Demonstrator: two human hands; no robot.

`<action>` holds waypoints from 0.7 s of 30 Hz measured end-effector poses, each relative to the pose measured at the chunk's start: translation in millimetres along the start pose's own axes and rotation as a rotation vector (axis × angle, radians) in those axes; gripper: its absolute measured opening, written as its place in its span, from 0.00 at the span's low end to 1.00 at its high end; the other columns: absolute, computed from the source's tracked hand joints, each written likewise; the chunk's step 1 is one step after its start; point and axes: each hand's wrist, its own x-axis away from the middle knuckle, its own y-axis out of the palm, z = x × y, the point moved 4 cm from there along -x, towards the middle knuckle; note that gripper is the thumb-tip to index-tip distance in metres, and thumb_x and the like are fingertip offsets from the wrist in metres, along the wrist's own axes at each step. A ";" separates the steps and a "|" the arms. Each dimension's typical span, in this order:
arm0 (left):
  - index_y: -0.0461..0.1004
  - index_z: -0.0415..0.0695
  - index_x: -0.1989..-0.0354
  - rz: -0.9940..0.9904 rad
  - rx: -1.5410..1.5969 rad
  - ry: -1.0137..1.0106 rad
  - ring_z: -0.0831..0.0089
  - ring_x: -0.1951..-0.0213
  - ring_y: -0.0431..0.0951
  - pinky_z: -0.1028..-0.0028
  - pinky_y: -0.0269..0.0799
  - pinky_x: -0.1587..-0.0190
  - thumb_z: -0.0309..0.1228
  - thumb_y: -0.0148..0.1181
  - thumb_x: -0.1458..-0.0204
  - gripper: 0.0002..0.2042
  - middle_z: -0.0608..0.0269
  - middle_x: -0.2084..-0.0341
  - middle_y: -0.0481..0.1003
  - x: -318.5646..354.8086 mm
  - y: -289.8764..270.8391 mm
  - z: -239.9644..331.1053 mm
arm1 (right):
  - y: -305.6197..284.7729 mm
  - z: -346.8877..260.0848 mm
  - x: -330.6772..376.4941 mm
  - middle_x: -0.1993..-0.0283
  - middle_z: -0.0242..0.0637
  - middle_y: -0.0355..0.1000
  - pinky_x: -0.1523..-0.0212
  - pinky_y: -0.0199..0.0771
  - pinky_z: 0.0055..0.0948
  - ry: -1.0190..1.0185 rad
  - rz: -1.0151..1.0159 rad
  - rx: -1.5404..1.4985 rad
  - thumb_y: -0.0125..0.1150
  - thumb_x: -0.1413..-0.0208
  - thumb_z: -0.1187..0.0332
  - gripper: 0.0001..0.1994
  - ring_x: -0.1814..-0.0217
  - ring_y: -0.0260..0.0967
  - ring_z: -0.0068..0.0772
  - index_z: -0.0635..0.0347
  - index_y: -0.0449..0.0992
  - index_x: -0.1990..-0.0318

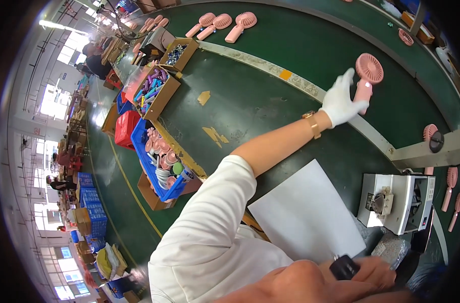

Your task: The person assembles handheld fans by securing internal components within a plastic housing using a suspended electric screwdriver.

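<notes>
My left hand (341, 98), in a white glove, reaches out over the edge of a green conveyor belt. Its fingers are spread beside the handle of a pink handheld fan (369, 70). The thumb crosses near the handle's lower end; whether it touches is not clear. The fan lies with its round grille away from me. Low in the view, my right hand (373, 272) is bare and blurred, its fingers partly hidden. A black object (344, 266) sits at its wrist, too blurred to name. Below my left forearm lies a white sheet (308, 209) on the dark green table.
More pink fans (241, 26) lie along the belt (300, 40). A white machine (399, 202) stands at the right beside a metal post (431, 149). On the left are a blue bin (139, 134) of fan parts, a cardboard box (164, 98) of coloured pieces and a red crate (125, 129).
</notes>
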 end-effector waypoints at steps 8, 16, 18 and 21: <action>0.60 0.40 0.46 -0.093 -0.238 0.262 0.54 0.49 0.66 0.64 0.65 0.49 0.35 0.65 0.64 0.33 0.51 0.55 0.67 7.5 18.0 -20.9 | -19.0 1.0 14.0 0.75 0.35 0.70 0.87 0.67 0.27 0.037 0.197 0.020 0.43 0.41 0.60 0.13 0.88 0.65 0.29 0.51 0.62 0.50; 0.63 0.41 0.49 -0.166 -0.291 0.301 0.56 0.51 0.67 0.65 0.66 0.50 0.35 0.64 0.62 0.29 0.52 0.57 0.69 9.8 18.5 -22.9 | -30.5 0.7 21.7 0.68 0.34 0.71 0.84 0.67 0.30 0.056 0.347 0.084 0.44 0.41 0.58 0.18 0.87 0.64 0.28 0.45 0.62 0.43; 0.64 0.39 0.52 -0.137 -0.262 0.316 0.56 0.54 0.68 0.64 0.66 0.51 0.32 0.64 0.64 0.27 0.52 0.62 0.69 9.0 17.6 -17.6 | -30.7 -1.2 21.8 0.67 0.33 0.71 0.84 0.67 0.30 0.062 0.374 0.107 0.44 0.41 0.57 0.19 0.87 0.63 0.28 0.43 0.63 0.42; 0.64 0.41 0.50 -0.174 -0.304 0.306 0.57 0.51 0.68 0.65 0.66 0.50 0.35 0.63 0.61 0.27 0.53 0.58 0.69 8.6 18.5 -18.7 | -34.7 -0.2 22.7 0.71 0.33 0.70 0.86 0.64 0.29 0.079 0.426 0.066 0.43 0.41 0.59 0.17 0.88 0.62 0.26 0.46 0.65 0.45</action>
